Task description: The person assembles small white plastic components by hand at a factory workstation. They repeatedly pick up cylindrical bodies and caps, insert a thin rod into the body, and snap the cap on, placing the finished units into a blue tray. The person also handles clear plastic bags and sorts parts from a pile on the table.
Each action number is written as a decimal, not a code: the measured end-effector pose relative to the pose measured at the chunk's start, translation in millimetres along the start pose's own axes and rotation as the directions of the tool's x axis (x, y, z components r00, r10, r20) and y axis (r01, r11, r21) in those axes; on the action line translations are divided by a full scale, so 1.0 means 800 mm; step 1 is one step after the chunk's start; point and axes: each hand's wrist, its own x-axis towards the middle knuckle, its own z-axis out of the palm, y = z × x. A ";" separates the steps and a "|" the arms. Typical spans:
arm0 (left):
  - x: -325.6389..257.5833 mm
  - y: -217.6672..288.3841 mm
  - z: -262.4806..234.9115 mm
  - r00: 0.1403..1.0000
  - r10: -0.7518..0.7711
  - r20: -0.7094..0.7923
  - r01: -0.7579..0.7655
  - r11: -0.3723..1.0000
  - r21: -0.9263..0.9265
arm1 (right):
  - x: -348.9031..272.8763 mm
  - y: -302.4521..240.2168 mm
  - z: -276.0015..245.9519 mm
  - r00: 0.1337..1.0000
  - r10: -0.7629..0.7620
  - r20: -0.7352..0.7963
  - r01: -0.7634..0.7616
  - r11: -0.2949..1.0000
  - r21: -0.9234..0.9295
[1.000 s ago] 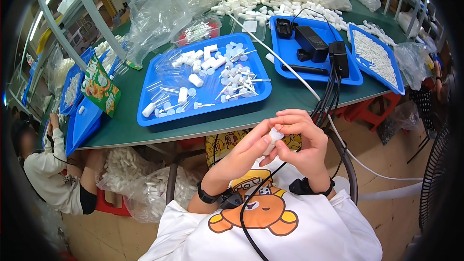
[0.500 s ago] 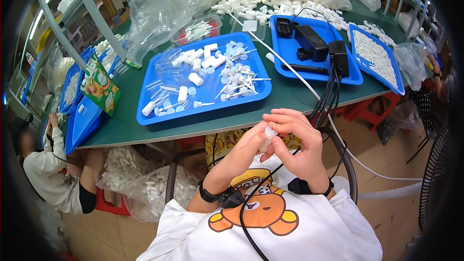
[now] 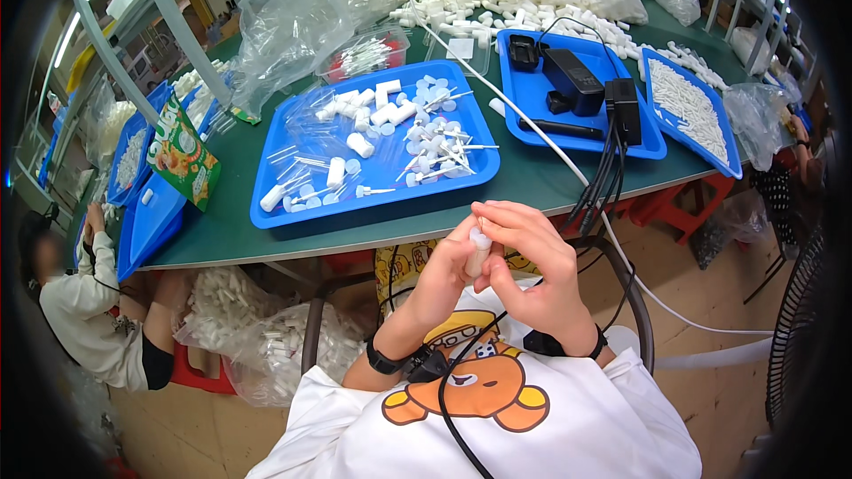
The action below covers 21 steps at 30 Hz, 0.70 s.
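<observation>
Just past the table's near edge, both of my hands are raised around a small white bottle (image 3: 477, 262) with a whitish top. My left hand (image 3: 441, 275) is closed on its body, with the thumb along the near side. Curved over from the other side, my right hand (image 3: 540, 257) has its fingertips at the bottle's top and the thumb lower down; the fingers partly hide it. In front of them lies a large blue tray (image 3: 373, 204) holding white bottles (image 3: 335, 172), translucent round caps (image 3: 432, 89) and thin white-stemmed pieces (image 3: 444, 151).
A second blue tray (image 3: 652, 144) carries black electronic devices and cables; another, at right, holds white sticks (image 3: 683, 106). White bottles (image 3: 497, 13) heap at the back. A white cable (image 3: 541, 133) crosses the table. Another person (image 3: 93, 319) sits at left, near a green snack bag (image 3: 186, 160).
Both hands have moved slightly left with the bottle. The bottle now stands more upright and more of its body shows between the hands.
</observation>
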 end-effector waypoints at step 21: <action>0.023 -0.038 -0.005 0.974 -0.176 0.144 0.191 0.977 -0.093 | -0.016 0.041 -0.036 0.789 0.582 0.196 -0.602 0.672 0.432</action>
